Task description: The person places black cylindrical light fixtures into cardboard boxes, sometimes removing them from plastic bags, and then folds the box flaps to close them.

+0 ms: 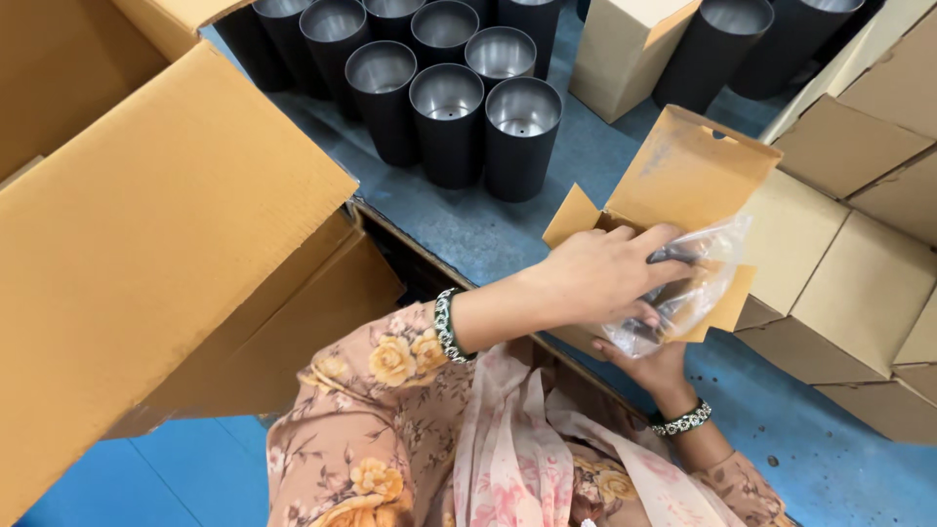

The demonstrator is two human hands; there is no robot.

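From the head camera, the small open carton (673, 195) serves as the landmark. The right hand (649, 366) cups it from beneath, fingers curled up around its base, so the carton sits tilted toward the person with its lid flap standing up and back. The left hand (600, 273) reaches over its mouth, fingers closed on a clear plastic bag (698, 288) with dark parts inside; the bag lies half in the opening and half spilling over the carton's near edge, which suits being held from above while the carton is steadied from below.

Behind the carton stand black metal cylinders (449, 107) in a tight cluster on the blue table (488, 229); to its right, closed cartons (849, 293) are stacked; to its left hangs a large cardboard flap (146, 244).

What the bag holds is hard to tell through the creased plastic. The right palm is hidden, and the carton's inside is covered by the left hand.
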